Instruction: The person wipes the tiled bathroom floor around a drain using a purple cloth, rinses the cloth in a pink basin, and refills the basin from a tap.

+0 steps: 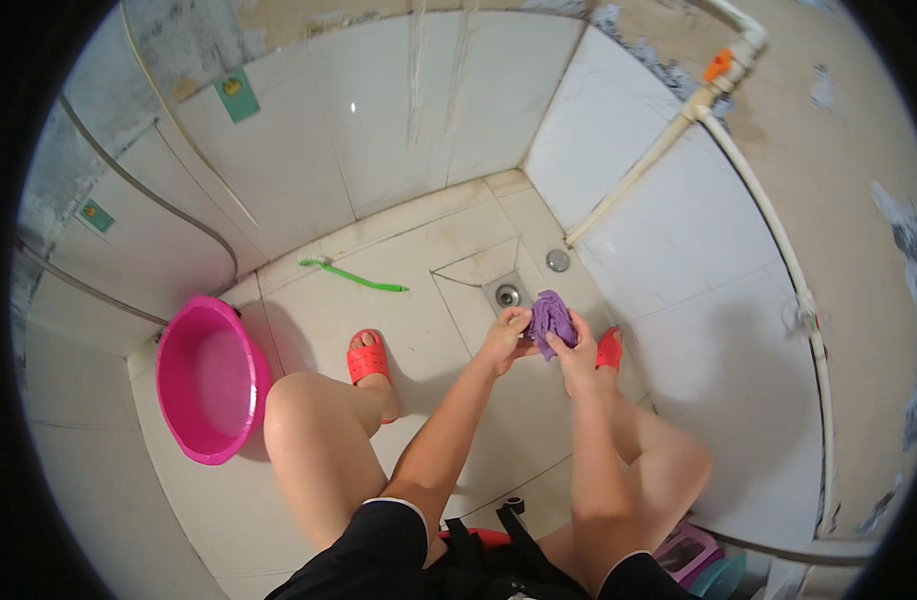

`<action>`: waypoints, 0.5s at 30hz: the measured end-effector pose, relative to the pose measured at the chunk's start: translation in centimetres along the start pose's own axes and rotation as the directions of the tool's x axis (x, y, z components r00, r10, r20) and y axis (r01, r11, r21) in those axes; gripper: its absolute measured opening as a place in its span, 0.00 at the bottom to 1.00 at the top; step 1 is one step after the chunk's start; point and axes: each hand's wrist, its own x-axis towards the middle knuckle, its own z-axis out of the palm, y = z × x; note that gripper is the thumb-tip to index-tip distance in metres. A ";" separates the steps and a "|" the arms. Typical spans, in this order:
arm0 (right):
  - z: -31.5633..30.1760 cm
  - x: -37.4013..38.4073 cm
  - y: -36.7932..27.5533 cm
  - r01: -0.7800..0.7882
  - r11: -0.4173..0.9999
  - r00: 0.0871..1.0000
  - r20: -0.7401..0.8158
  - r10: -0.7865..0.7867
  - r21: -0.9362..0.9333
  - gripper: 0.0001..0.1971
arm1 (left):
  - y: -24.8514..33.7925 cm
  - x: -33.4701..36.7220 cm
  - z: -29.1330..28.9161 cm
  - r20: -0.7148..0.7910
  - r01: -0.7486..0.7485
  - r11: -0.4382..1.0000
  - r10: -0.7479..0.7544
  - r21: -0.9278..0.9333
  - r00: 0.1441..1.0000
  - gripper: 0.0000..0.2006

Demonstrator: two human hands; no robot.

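A bunched-up purple cloth is held between my two hands, above the tiled floor near the drain. My left hand grips its left side, thumb and fingers closed on the edge. On the other side my right hand pinches the cloth, fingers partly hidden behind it. The metal floor drain lies just beyond my hands, set in a sunken square of tile.
A pink basin leans at the left, near the wall. A green long-handled brush lies on the floor ahead. My feet wear red slippers. White pipes run along the right wall. A round metal cover sits beside the drain.
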 end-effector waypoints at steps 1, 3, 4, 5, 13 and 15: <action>1.4 -1.5 -0.3 0.041 0.998 0.999 -0.024 -0.040 0.053 0.28 | 1.2 -2.0 -0.5 -0.065 -0.011 0.994 0.018 0.108 0.998 0.11; 2.5 -4.2 -1.5 0.106 0.983 0.991 -0.092 -0.093 0.151 0.25 | 2.1 -4.4 -0.7 -0.114 -0.018 0.971 0.046 0.239 0.992 0.11; 2.3 -5.5 -2.3 0.127 0.977 0.988 -0.111 -0.109 0.172 0.25 | 2.2 -5.2 -0.3 -0.110 -0.071 0.961 0.104 0.268 0.989 0.11; 1.8 -6.9 -2.9 0.082 0.960 0.993 -0.109 -0.054 0.267 0.25 | 2.3 -6.2 0.6 -0.095 -0.122 0.950 0.155 0.289 0.983 0.11; 2.8 -18.6 -9.0 0.042 0.817 0.997 -0.078 0.004 0.575 0.19 | 3.2 -19.1 4.7 0.110 -0.270 0.957 0.259 0.105 0.960 0.19; 2.6 -20.5 -9.5 0.052 0.763 0.995 -0.094 0.013 0.645 0.18 | 3.3 -21.2 4.5 0.134 -0.264 0.953 0.246 0.147 0.960 0.17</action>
